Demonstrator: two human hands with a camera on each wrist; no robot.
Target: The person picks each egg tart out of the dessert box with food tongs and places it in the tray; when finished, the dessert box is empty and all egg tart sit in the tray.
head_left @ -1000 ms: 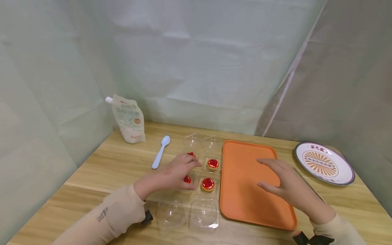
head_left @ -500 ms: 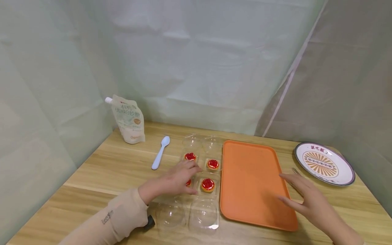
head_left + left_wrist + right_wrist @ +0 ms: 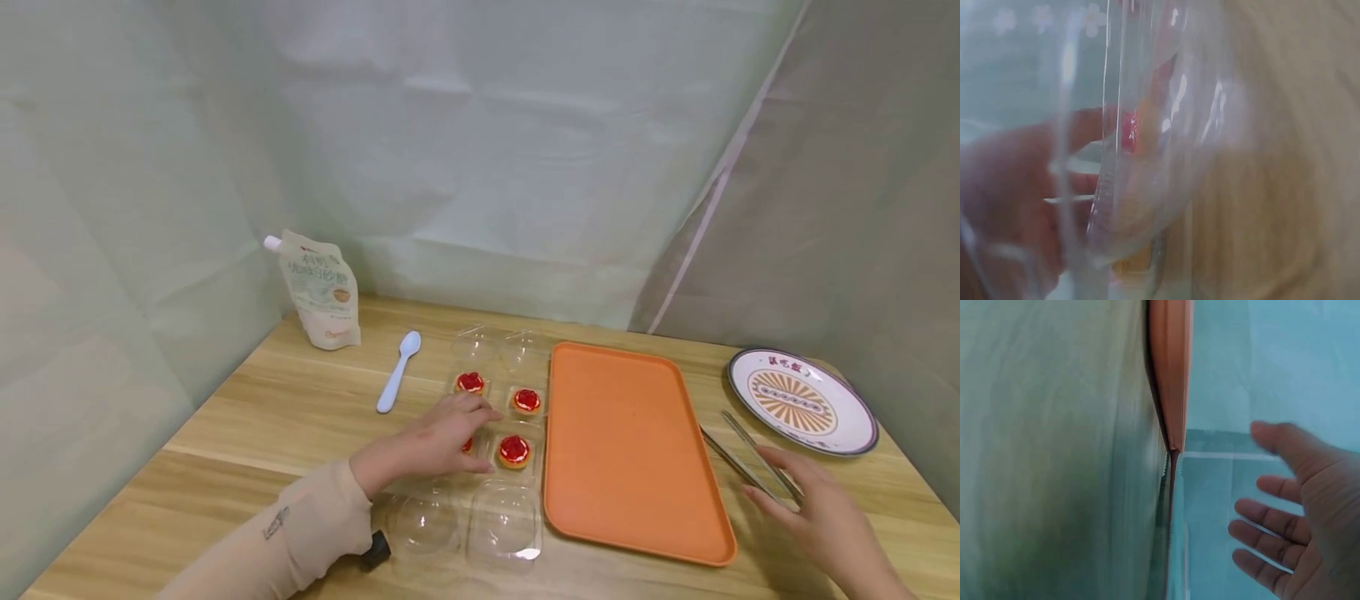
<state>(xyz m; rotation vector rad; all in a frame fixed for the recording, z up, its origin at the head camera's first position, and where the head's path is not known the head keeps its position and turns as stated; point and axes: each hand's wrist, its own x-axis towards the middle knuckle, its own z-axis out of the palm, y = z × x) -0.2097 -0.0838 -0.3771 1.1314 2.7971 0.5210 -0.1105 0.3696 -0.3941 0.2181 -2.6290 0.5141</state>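
Observation:
My left hand (image 3: pixel 438 437) hovers over the front-left pocket of a clear plastic clamshell box (image 3: pixel 504 527), partly hiding the red-topped tart beneath it. Three other tarts show fully or partly: one back left (image 3: pixel 470 382), one back right (image 3: pixel 527 401) and one front right (image 3: pixel 513 451). In the left wrist view, the clear lid (image 3: pixel 1166 206) stands in front of my fingers. On the right, my right hand (image 3: pixel 825 517) spreads thumb and fingers around the near end of metal tongs (image 3: pixel 738 462). The right wrist view has that palm (image 3: pixel 1329 531) with nothing in it.
An orange tray (image 3: pixel 630 450) lies between the box and the tongs. Behind the right hand sits a white patterned plate (image 3: pixel 843 417). A pale blue spoon (image 3: pixel 397 375) and a standing spouted pouch (image 3: pixel 322 292) are at the back left, before a cloth wall.
My right hand has moved from above the tray to the right and down to the tongs, which now show more fully. The left hand stays over the tarts, having shifted only slightly.

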